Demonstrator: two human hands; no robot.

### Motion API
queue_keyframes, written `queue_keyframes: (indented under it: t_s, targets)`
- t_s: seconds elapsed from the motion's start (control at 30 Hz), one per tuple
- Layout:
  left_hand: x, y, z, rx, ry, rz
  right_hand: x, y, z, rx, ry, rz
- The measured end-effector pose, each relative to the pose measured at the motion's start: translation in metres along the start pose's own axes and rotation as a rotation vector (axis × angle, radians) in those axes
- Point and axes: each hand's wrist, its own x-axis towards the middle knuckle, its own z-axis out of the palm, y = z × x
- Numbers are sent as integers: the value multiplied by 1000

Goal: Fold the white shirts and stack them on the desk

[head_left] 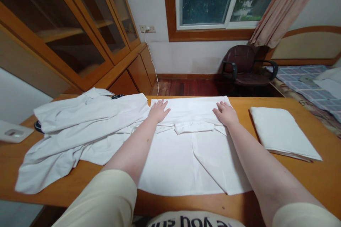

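A white cloth garment [170, 159] lies spread on the table in front of me, its far part folded over toward me. My left hand [159, 111] rests flat on the far left corner of the folded part, fingers spread. On the far right corner lies my right hand [226, 113], also flat with its fingers apart. Below the fold, a loose flap makes a slanted crease on the right side. To the left is a crumpled heap of white cloth [93, 120], close beside my left forearm. A neatly folded white cloth [282, 131] sits on the right.
The wooden table [197, 204] carries all the cloth. A white plastic object [16, 132] stands at its left edge. Beyond are a glass-door cabinet [106, 56], a white cord [153, 60], a dark red armchair [241, 64] and a bed [311, 81] at the right.
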Motion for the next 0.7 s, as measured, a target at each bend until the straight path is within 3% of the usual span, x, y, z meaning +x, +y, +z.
queue_keyframes:
  t_s: [0.23,0.4,0.53,0.7]
  targets:
    - [-36,36,-20,-90,225,5,-26,-15,-19,250,100,35]
    - [-87,78,-25,-406,134,45,-67,-33,-24,412,99,17]
    - [-113,101,-13,-337,206,72,-90,-44,-27,427,96,-195]
    - [-111,104,-3,-309,287,33,-95,-49,-32,450,2,-383]
